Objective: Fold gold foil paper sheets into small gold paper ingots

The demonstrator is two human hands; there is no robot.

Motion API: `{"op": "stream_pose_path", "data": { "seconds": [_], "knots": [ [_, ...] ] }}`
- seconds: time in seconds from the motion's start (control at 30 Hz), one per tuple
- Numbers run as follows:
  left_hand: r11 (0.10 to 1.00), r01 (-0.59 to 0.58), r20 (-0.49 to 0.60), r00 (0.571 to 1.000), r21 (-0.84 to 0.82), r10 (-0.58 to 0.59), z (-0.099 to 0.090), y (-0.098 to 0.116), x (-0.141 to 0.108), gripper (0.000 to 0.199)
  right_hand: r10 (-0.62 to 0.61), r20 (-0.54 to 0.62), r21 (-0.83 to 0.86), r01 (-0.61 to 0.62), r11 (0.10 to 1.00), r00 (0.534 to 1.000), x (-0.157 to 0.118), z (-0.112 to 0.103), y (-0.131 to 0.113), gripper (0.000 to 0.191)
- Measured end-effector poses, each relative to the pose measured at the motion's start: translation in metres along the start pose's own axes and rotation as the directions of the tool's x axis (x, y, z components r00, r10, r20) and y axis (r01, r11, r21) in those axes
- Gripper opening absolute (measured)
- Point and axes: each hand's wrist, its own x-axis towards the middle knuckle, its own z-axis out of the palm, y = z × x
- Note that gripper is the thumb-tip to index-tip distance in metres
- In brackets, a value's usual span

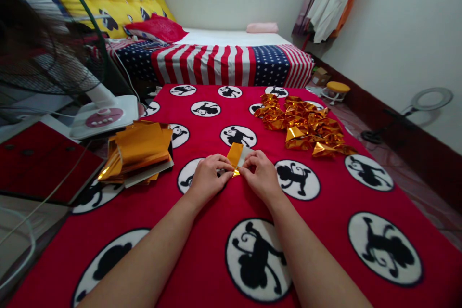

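A small gold foil paper (235,155), partly folded and with a pale part showing at its right, lies at the middle of the red cloth (209,137). My left hand (211,175) pinches its near left edge, thumb and forefinger together. From the right, my right hand (262,173) closes its fingertips on the near right edge, close to the left fingertips. A stack of flat gold sheets (139,151) sits to the left of my hands. Further off at the right is a pile of folded shiny gold pieces (303,122).
A fan (104,115) stands at the left beside a dark red panel (43,161) with a cable over it. Beyond the cloth is a bed (216,65). A yellow stool (338,87) and a ring-shaped stand (431,99) are at the right.
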Motion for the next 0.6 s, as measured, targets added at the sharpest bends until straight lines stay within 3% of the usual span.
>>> {"op": "stream_pose_path", "data": {
  "seconds": [0.6],
  "knots": [
    [1.0, -0.001, 0.015, 1.0, 0.017, 0.001, -0.0001, 0.0001, 0.0009, 0.011, 0.069, -0.057, -0.125, -0.075, 0.989, 0.996, -0.0005, 0.0068, -0.005, 0.013]
  ]
}}
